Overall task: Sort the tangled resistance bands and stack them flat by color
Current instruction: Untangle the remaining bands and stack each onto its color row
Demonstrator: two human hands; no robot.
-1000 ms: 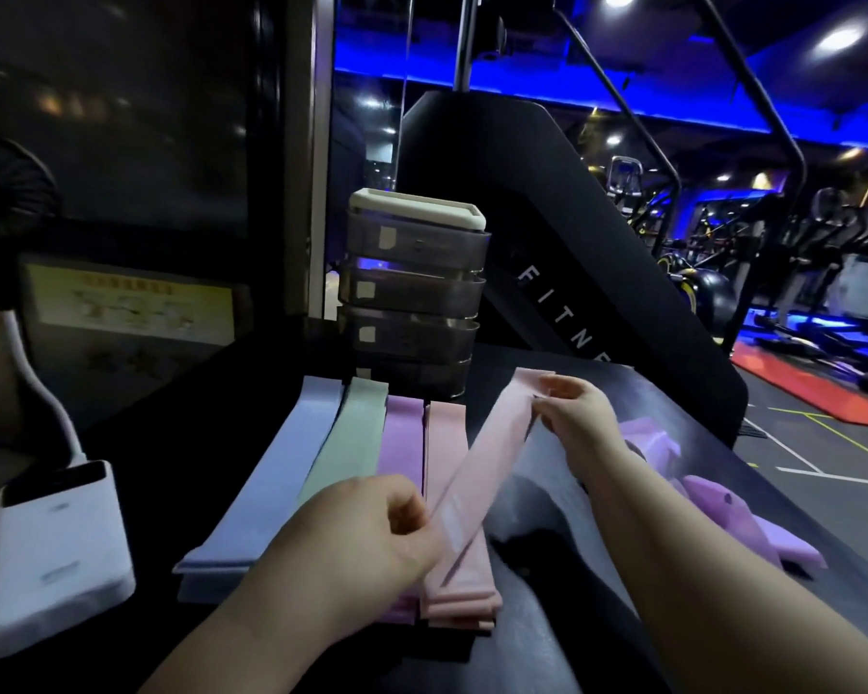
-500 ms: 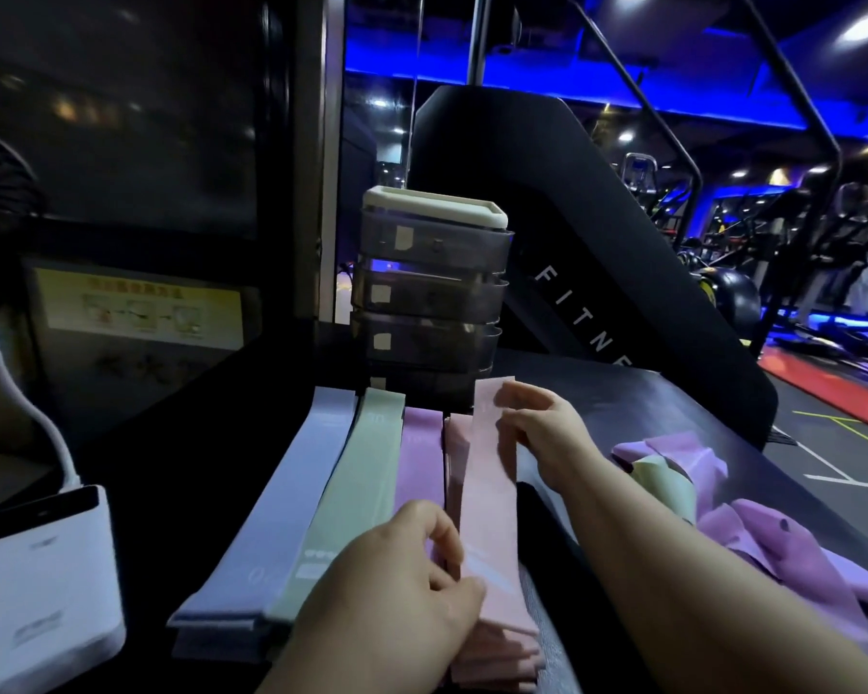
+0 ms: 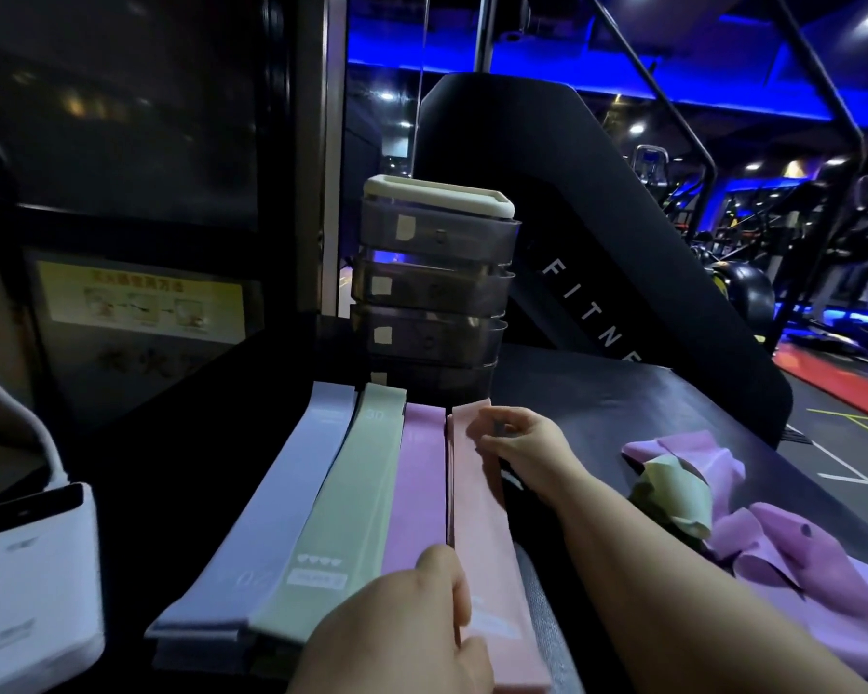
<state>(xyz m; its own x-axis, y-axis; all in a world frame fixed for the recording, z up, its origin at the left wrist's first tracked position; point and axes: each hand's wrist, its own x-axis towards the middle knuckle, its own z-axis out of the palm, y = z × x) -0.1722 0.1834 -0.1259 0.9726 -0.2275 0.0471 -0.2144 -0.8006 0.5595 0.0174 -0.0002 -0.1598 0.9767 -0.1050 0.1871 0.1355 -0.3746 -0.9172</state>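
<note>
The flat pink rubber resistance band (image 3: 479, 533) runs lengthwise away from the person; the left hand (image 3: 397, 628) pinches its near end with curled fingers; the right hand (image 3: 522, 443) pinches its far end.

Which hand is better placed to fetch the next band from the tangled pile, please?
Probably the right hand: the tangled pile lies on its side, past its forearm, while the left hand sits at the pink band's near end.
</note>
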